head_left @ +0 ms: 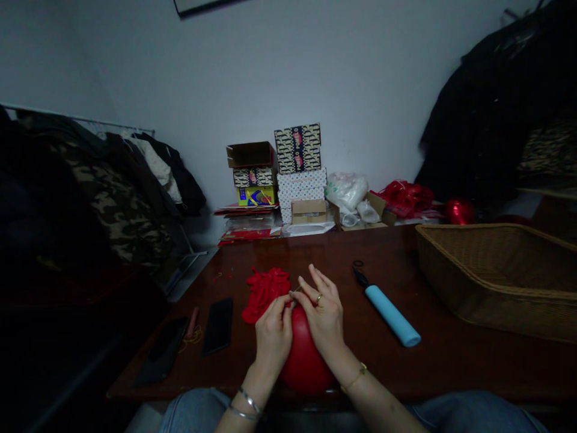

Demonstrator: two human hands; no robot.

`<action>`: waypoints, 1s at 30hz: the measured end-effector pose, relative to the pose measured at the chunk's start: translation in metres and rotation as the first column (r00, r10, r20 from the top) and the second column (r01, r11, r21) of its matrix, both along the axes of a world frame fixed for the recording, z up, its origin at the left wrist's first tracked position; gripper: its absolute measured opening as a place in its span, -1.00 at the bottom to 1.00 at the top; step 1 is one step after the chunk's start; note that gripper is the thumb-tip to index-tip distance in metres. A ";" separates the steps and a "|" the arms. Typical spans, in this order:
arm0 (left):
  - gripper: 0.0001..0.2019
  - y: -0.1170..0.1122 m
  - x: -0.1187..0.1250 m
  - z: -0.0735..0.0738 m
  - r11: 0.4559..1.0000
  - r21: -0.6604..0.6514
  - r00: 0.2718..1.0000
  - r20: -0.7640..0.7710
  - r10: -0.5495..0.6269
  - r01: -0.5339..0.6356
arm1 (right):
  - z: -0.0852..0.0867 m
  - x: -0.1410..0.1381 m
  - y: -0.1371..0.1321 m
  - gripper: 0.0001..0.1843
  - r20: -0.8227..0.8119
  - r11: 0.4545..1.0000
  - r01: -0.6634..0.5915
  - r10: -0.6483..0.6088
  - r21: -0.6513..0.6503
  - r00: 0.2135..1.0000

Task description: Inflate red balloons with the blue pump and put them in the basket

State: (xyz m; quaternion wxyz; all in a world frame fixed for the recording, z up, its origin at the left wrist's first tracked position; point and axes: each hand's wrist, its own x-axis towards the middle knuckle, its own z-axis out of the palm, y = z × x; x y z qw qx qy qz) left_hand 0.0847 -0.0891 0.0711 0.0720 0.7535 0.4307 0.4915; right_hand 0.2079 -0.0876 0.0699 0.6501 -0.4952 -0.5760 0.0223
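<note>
A red inflated balloon [305, 361] sits at the table's near edge, between my forearms, with its neck end up at my fingers. My left hand [274, 331] is closed in a pinch at the balloon's neck, which the fingers mostly cover. My right hand [325, 313] grips a thin yellowish rubber band [296, 290] between thumb and index finger, stretched close to the neck; its other fingers point outward. Just beyond my left hand lies a heap of flat red balloons [265, 291]. To the right of my hands is a light blue hand pump [392, 316] with a black nozzle.
A wicker basket [478, 294] stands at the right. On the left lie a dark phone [217, 325], a black flat item [163, 349] and loose rubber bands [193, 334]. Stacked boxes [301, 186] and plastic bags [347, 191] are along the wall.
</note>
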 end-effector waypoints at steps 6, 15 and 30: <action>-0.84 0.000 -0.002 -0.003 0.967 -0.225 0.954 0.297 -0.048 0.119 | -0.006 0.007 0.002 -0.73 -0.100 0.964 -0.150 0.131 -0.219 0.986; -0.83 0.008 -0.003 0.006 0.767 -0.391 0.713 0.691 -0.119 0.508 | -0.002 0.015 -0.002 -0.74 0.045 0.890 -0.287 0.323 -0.353 0.945; -0.79 -0.013 -0.021 0.022 0.995 0.009 0.981 0.167 -0.096 0.096 | 0.008 0.007 -0.009 -0.92 0.133 0.901 -0.269 0.329 -0.341 0.935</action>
